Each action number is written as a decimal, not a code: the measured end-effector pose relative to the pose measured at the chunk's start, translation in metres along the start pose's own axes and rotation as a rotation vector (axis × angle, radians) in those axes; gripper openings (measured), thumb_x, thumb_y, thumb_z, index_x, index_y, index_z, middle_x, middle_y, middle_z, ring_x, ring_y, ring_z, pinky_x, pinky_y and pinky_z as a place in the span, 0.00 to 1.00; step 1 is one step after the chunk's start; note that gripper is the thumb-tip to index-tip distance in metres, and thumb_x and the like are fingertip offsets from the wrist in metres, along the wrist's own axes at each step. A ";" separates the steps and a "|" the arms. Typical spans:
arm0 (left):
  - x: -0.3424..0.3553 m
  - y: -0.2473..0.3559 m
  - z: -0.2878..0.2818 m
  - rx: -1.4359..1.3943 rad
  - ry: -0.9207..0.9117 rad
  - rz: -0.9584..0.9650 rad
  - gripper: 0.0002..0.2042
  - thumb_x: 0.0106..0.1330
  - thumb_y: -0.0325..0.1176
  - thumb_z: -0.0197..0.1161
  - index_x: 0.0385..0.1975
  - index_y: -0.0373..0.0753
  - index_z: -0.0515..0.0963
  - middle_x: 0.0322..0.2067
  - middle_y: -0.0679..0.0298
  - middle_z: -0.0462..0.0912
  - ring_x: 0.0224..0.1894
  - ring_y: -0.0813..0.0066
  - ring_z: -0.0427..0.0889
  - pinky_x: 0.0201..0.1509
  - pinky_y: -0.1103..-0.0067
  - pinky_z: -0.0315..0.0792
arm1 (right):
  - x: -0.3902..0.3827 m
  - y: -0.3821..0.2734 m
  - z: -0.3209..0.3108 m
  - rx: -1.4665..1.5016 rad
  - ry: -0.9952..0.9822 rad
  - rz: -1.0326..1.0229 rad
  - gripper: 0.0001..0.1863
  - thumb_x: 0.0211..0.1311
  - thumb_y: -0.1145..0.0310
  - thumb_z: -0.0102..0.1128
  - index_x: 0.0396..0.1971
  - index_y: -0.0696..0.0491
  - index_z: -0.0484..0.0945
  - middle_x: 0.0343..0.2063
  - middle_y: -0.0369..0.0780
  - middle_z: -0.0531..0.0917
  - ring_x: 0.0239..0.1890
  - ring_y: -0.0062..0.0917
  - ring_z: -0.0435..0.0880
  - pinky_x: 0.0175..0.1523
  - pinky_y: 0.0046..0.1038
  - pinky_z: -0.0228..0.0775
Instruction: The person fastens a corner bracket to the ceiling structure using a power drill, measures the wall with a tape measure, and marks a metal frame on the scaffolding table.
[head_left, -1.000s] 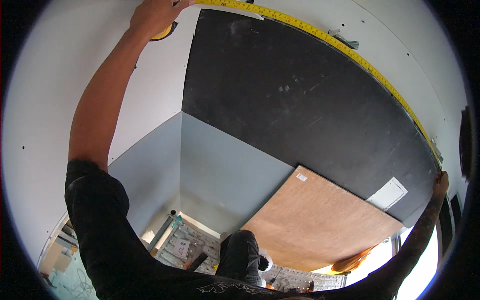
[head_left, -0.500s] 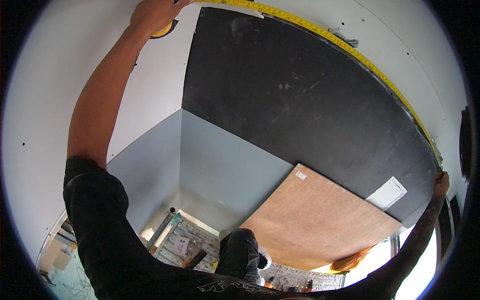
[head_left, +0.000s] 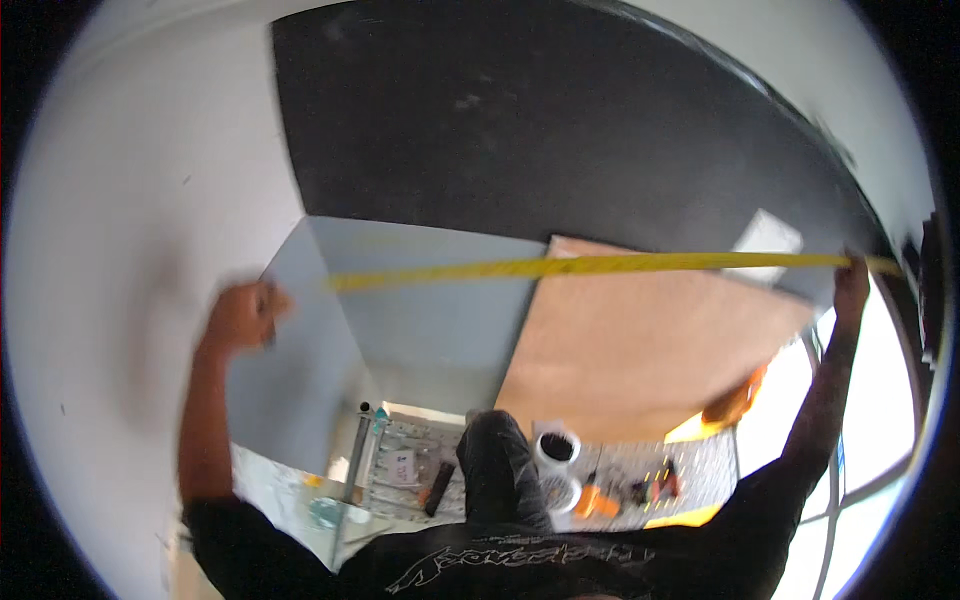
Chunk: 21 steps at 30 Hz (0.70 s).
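A yellow tape measure blade (head_left: 600, 263) stretches almost level across my view, in front of a large black panel (head_left: 540, 120) and a leaning plywood sheet (head_left: 630, 350). My left hand (head_left: 250, 312), blurred by motion, is closed around the tape measure, whose case is mostly hidden in it. My right hand (head_left: 851, 283) grips the blade at the right, with a short length running past it. Pale grey-blue panels (head_left: 430, 320) lie behind the tape, and a white patch (head_left: 767, 235) sits at the lower right of the black panel.
A white wall (head_left: 130, 260) rises at the left. Below are my bent leg (head_left: 495, 470), a speckled board (head_left: 710, 470), a white container (head_left: 558, 447), an orange power tool (head_left: 590, 500), several small tools and a metal pole (head_left: 355, 450). Bright glass (head_left: 870, 390) fills the right side.
Both hands have come down from the top edge of the black panel, my left much further. The tape now crosses lower over the panels, and the view has shifted and blurred.
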<state>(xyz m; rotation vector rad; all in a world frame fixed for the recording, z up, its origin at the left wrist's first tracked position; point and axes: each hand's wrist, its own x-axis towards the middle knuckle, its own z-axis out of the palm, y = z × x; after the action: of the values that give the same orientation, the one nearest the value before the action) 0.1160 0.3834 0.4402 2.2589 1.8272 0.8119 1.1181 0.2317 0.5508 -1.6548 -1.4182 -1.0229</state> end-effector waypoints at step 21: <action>-0.351 -0.016 0.236 -0.693 -0.632 -0.189 0.11 0.55 0.29 0.72 0.36 0.35 0.80 0.25 0.66 0.79 0.26 0.79 0.76 0.32 0.81 0.73 | -0.193 -0.218 -0.160 1.402 0.275 0.939 0.18 0.70 0.65 0.54 0.52 0.62 0.71 0.39 0.42 0.80 0.46 0.29 0.81 0.55 0.32 0.74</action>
<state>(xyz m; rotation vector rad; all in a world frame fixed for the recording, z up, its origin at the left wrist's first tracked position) 0.1709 0.1127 0.1193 1.6100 1.1931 0.4982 0.8685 0.0375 0.4505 -0.7941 -0.6217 0.3158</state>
